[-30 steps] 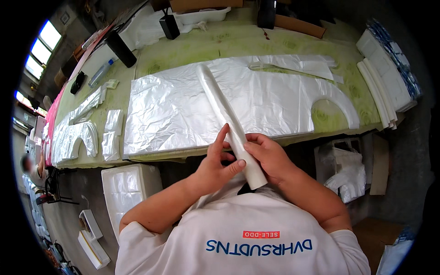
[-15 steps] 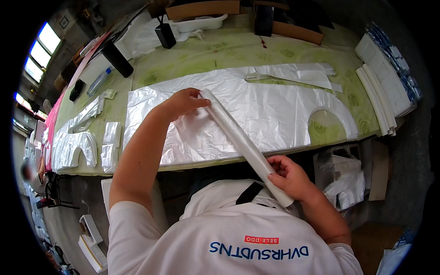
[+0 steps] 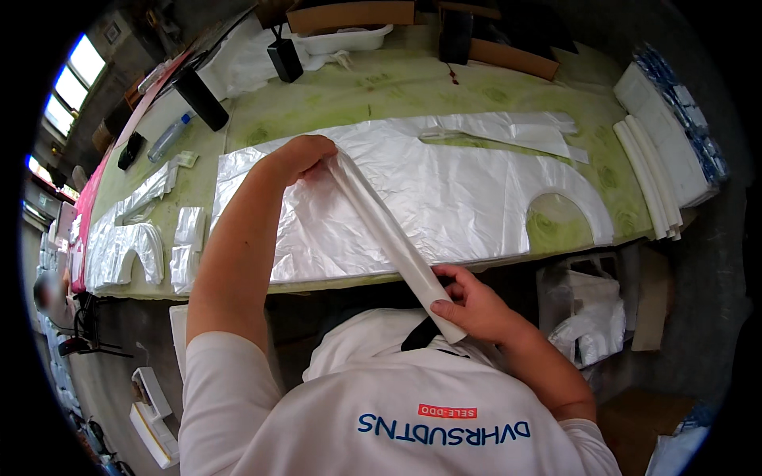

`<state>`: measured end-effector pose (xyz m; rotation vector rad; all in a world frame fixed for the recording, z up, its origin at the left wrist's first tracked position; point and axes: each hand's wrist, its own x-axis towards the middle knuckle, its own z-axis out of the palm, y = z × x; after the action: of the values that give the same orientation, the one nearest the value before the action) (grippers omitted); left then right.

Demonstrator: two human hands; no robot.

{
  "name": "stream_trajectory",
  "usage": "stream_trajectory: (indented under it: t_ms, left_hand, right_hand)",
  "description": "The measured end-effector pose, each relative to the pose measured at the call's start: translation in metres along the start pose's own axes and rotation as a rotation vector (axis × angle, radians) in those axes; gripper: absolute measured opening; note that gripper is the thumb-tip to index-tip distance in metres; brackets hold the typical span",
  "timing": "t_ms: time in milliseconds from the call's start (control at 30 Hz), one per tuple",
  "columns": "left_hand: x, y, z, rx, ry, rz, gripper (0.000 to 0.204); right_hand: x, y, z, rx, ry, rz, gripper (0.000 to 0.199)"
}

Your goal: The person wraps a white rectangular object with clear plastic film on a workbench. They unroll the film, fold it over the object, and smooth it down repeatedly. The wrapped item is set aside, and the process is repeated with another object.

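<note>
A long narrow folded strip of white plastic film (image 3: 389, 234) stretches from the middle of the table back toward my chest. My left hand (image 3: 302, 157) pinches its far end, over the wide flat sheet of white plastic film (image 3: 444, 190) spread on the green table (image 3: 381, 91). My right hand (image 3: 468, 305) grips the strip's near end just below the table's front edge. The flat sheet has a rounded cut-out at its right side and narrow strap-like pieces at its far edge.
Stacks of folded white film (image 3: 659, 159) lie at the table's right edge. More cut plastic pieces (image 3: 127, 238) lie at the left. Dark containers (image 3: 202, 99), a bottle (image 3: 168, 136) and a white tray (image 3: 341, 40) stand at the back. Bagged film (image 3: 591, 325) sits below right.
My left hand has moved from beside my right hand up the strip to its far end over the sheet. My right hand has drawn the near end lower and to the right.
</note>
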<state>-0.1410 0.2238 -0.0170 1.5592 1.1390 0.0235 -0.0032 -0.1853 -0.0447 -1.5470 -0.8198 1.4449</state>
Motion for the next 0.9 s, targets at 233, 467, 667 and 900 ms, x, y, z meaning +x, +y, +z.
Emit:
stream_trajectory:
  t_ms: [233, 467, 667, 900]
  left_hand:
    - [0.001, -0.003, 0.019, 0.380, 0.195, 0.187, 0.025]
    - [0.015, -0.002, 0.015, 0.811, 0.205, 0.272, 0.041]
    - [-0.014, 0.003, 0.031, 0.549, 0.633, 0.405, 0.049]
    - [-0.118, -0.065, 0.115, 0.952, 0.186, 1.010, 0.108]
  right_hand:
    - [-0.079, 0.039, -0.037, -0.210, 0.006, 0.065, 0.069]
    - [-0.212, 0.096, -0.086, -0.326, 0.059, 0.508, 0.064]
    - [-0.224, 0.111, -0.086, -0.178, 0.151, 0.405, 0.061]
    - [-0.166, 0.070, -0.090, -0.268, 0.315, 0.034, 0.064]
